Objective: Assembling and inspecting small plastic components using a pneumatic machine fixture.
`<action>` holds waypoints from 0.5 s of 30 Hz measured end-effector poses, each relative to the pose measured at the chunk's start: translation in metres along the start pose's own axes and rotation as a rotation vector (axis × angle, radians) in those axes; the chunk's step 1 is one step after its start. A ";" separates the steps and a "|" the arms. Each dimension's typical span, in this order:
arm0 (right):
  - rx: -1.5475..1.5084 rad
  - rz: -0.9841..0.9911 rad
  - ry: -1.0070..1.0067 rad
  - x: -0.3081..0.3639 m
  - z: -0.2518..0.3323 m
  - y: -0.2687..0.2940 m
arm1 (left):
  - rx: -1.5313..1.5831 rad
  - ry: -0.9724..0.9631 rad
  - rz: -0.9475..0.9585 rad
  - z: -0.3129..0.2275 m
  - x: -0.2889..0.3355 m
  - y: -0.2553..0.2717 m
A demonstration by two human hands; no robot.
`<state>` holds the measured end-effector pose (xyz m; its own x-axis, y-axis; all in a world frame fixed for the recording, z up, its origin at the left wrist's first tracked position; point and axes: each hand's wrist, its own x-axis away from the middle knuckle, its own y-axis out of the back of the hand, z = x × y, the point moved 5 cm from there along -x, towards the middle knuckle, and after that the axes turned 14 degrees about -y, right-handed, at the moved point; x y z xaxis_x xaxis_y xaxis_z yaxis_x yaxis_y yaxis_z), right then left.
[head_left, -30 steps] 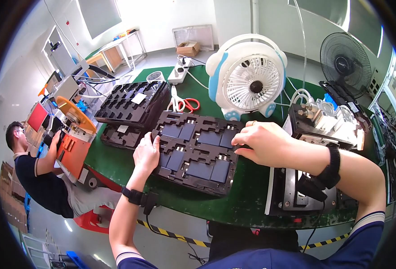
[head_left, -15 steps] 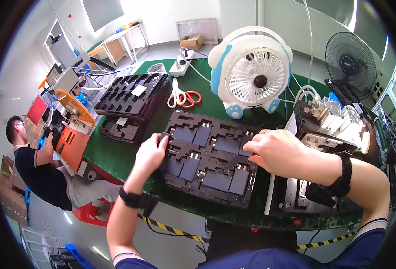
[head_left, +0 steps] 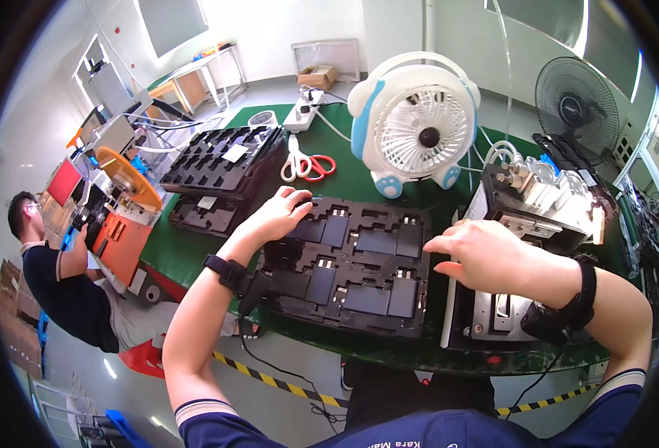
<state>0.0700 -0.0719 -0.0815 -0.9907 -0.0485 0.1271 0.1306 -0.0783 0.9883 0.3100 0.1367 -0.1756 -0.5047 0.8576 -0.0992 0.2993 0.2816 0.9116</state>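
Moved left hand [head_left: 279, 216] from left edge to far-left corner of black tray [head_left: 344, 258] since earlier frame; slid right hand [head_left: 471, 254] slightly rightward. Seeing stacked trays [head_left: 258, 175] at left. Got left hand curled at that corner, can't tell if gripping. Got black tray mid-counter [head_left: 195, 257], carrying dark flat packs [head_left: 320, 286]. Got right hand's thumb and forefinger spread, just beside tray's right edge.

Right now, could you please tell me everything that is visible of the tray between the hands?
The tray is black, apparently moulded plastic, rectangular, with shaped pockets, some holding flat, dark blue pieces with pale tabs. It lies flat on the green table, its near side thick. The left hand rests on its far left corner; the right hand is at its right edge, contact unclear.
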 end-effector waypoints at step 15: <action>0.050 0.378 -0.052 -0.005 0.020 -0.056 | 0.177 0.231 0.028 -0.013 0.053 -0.005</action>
<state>0.0673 -0.0478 -0.1359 -0.8737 -0.0135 0.4863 0.4865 -0.0156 0.8736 0.2714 0.1748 -0.1805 -0.6588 0.7514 0.0371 0.4422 0.3469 0.8271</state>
